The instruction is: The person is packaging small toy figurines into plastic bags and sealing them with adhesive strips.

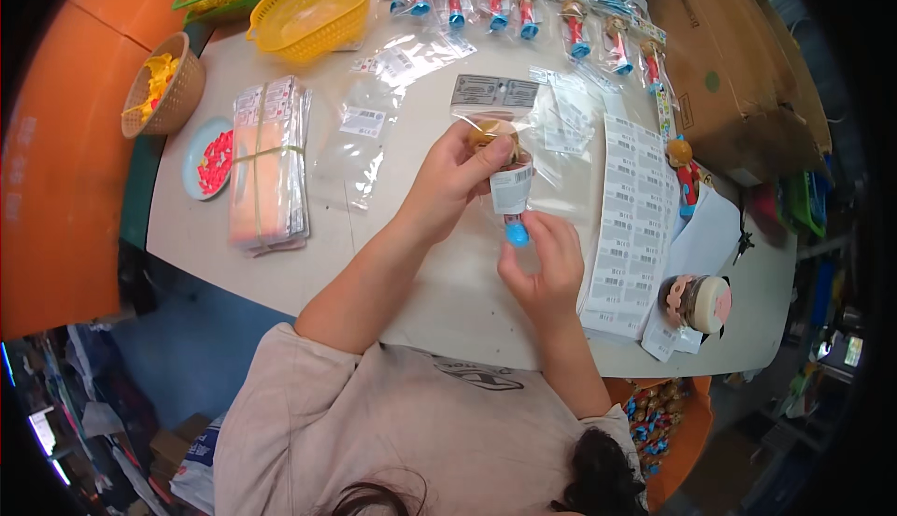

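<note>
In my left hand (pixel 455 178) is a bagged toy dispenser (pixel 517 233) with a round brown head and a blue foot, gripped near its head. A white label (pixel 511 189) lies across the toy's middle. Above my left fingers shows the bag's grey printed header card (pixel 495 92). My right hand (pixel 551 268) has its thumb and curled fingers at the lower end of the bag, around the blue foot. Right of my hands lies a sheet of printed labels (pixel 628 226).
Rows of bagged toys (pixel 495 2) lie along the far edge. At left are a banded bag stack (pixel 269 166), a dish of pink pieces (pixel 192 175) and a yellow basket (pixel 313 16). A carton (pixel 738 68), a loose toy (pixel 687 180) and a lidded jar (pixel 699 303) stand right.
</note>
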Demonstrator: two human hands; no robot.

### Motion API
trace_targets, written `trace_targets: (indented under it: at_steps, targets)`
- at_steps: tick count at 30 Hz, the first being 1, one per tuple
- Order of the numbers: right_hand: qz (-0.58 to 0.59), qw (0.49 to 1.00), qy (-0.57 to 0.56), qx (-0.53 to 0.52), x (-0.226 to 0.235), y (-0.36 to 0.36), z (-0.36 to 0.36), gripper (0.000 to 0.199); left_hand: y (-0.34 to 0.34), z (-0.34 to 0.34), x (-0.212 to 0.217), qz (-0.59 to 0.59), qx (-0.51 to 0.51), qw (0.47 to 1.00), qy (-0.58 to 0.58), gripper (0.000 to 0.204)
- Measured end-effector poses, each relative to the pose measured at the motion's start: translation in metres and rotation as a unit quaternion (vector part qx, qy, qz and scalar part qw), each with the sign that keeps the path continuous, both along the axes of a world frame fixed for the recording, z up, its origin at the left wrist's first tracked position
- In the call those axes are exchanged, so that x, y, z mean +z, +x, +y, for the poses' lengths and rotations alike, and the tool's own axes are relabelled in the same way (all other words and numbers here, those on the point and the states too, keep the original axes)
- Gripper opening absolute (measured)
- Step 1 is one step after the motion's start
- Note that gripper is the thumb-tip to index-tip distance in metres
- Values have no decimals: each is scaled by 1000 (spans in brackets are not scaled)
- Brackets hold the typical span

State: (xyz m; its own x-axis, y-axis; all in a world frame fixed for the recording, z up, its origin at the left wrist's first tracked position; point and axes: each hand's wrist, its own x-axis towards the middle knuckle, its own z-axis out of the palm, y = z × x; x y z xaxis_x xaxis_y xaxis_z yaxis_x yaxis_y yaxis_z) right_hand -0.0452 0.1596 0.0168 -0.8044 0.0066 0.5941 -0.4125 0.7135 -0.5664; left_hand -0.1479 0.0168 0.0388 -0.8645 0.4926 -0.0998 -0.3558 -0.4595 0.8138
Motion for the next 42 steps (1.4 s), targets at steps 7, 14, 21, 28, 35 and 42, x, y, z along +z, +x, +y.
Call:
trace_targets:
  at_steps: [7,14,21,28,35,42]
  targets:
    - [-21,997,-76,5,-2,-2,4,43,5,-1,-10,-20,-2,987,160,44]
    - [-259,738,-606,145,-11,-3,15,70,-4,-5,-20,-67,1,954,292,42]
    - [-265,812,-517,64,-8,1,0,46,-1,0,-25,-66,20,973,218,48]
    - [-296,781,-547,59,-11,4,9,42,-3,4,-37,-59,22,975,214,44]
    - [-275,760,-583,81,-16,2,9,43,-4,0,-34,-57,-31,963,260,46]
    - [-101,917,-387,-2,-24,4,-3,50,-1,2,-33,-37,-43,971,232,43]
